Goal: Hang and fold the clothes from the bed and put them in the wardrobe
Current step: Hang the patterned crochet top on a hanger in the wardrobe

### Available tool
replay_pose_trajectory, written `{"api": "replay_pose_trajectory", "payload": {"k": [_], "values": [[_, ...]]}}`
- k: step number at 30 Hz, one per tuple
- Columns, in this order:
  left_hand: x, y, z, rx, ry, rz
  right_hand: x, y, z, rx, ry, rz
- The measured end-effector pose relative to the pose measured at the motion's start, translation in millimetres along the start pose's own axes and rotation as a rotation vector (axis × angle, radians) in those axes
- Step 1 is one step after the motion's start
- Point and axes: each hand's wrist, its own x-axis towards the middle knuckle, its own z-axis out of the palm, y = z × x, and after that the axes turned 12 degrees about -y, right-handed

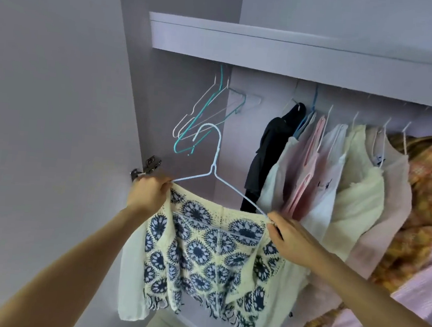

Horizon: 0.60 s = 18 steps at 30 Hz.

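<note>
Both forearms are raised toward the open wardrobe, bare to the frame's lower edge. The left hand is curled, fingers clamped on the left shoulder end of a pale blue wire hanger together with the garment's edge. The right hand pinches the hanger's right shoulder end, fingertips together on wire and fabric. On the hanger hangs a cream crochet top with dark blue round flower motifs and a fringed hem, one item, held in front of the wardrobe's left section, below the shelf's front edge; the hanger's hook is free, near but not on the rail. Behind the hook hang bare wire hangers: at least one teal and two white, exact count unclear as they overlap. Right of them hangs a row of garments: one black garment, then pale pink and white and cream pieces, roughly six, then an orange checked garment at the right edge. A metal door hinge sits at the wardrobe's left wall just above the left hand. No legible writing or brand marks.
</note>
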Motion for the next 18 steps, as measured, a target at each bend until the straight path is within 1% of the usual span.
{"api": "replay_pose_trajectory", "payload": {"k": [2, 5, 7, 10, 14, 16, 18], "values": [[19.0, 14.6, 0.6, 0.027, -0.036, 0.011, -4.7, 1.2, -2.0, 0.018, 0.055, 0.052], [41.5, 31.2, -1.9, -0.002, -0.133, 0.005, -9.5, -7.0, -4.8, 0.024, 0.172, 0.138], [50.7, 37.2, -6.0, -0.025, -0.147, 0.029, -8.5, -16.4, -4.2, 0.026, 0.223, 0.192], [58.5, 38.5, -19.1, -0.018, -0.078, 0.102, 0.6, -40.0, -1.2, 0.04, 0.304, 0.282], [67.0, 30.9, -50.8, 0.026, 0.068, 0.225, 32.6, -86.6, 4.5, 0.134, 0.452, 0.414], [71.8, 34.0, -65.0, 0.05, 0.142, 0.272, 52.6, -102.9, -0.8, 0.181, 0.453, 0.477], [77.3, 38.4, -80.5, 0.06, 0.222, 0.356, 72.7, -117.9, -12.1, 0.146, 0.407, 0.526]]}}
